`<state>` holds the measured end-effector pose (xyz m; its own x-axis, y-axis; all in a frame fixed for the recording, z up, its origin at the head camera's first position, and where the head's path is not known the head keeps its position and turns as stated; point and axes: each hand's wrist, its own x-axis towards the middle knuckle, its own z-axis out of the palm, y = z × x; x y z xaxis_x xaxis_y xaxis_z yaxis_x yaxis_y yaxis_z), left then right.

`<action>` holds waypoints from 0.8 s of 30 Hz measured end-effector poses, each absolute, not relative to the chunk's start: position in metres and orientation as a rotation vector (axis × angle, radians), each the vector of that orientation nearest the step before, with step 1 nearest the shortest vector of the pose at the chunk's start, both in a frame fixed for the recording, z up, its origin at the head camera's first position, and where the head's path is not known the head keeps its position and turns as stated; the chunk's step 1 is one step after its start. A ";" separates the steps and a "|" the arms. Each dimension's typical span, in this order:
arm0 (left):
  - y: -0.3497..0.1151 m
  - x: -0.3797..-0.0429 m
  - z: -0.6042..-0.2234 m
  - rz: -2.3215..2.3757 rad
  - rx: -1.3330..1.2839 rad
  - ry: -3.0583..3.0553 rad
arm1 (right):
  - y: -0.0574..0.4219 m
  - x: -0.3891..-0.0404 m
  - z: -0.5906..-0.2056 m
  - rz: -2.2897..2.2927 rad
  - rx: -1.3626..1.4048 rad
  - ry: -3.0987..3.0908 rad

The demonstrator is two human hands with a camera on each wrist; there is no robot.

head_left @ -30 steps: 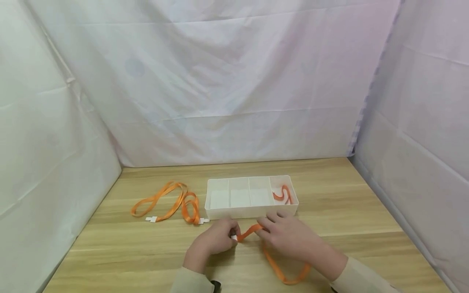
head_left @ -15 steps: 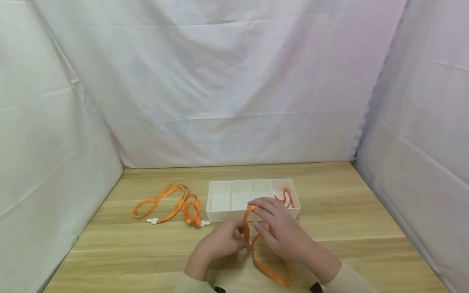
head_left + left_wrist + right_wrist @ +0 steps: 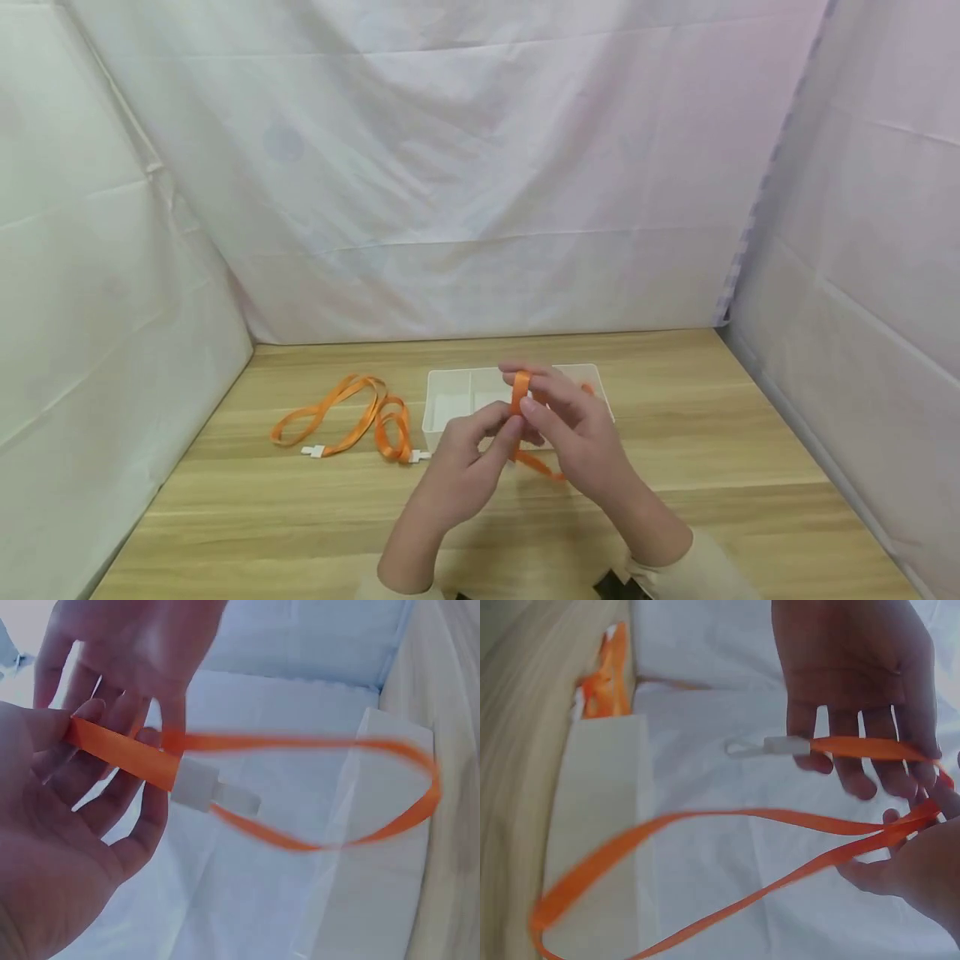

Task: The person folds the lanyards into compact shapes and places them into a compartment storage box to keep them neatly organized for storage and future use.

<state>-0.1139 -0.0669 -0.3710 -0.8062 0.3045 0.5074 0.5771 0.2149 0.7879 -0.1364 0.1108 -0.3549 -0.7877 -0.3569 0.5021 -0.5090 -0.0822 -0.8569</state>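
An orange lanyard (image 3: 521, 387) is held up between both hands, in front of the white divided box and overlapping it in the head view. My left hand (image 3: 461, 475) pinches the strap between thumb and fingers near its white plastic clip (image 3: 196, 784), which points away from the palm in the left wrist view. My right hand (image 3: 585, 442) grips the same strap with thumb and fingers, the band passing over its fingers. From the hands the rest of the strap (image 3: 735, 904) hangs as a long loop in the right wrist view.
The white box (image 3: 442, 442) has several compartments; an orange strap (image 3: 588, 388) shows in its rightmost one, mostly hidden by my right hand. Left of the box, a looped orange lanyard (image 3: 311, 411) and a coiled one (image 3: 403, 433) lie on the wooden table (image 3: 247, 517). White cloth (image 3: 480, 167) encloses the table.
Both hands have risen from the table toward the box, lifting the lanyard. The strap, earlier stretched between them, now bends over the right fingers, and the hands have come together.
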 end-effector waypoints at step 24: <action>-0.053 -0.116 -0.377 -1.790 -0.468 -1.965 | 0.098 -0.129 -0.339 2.317 0.576 -2.109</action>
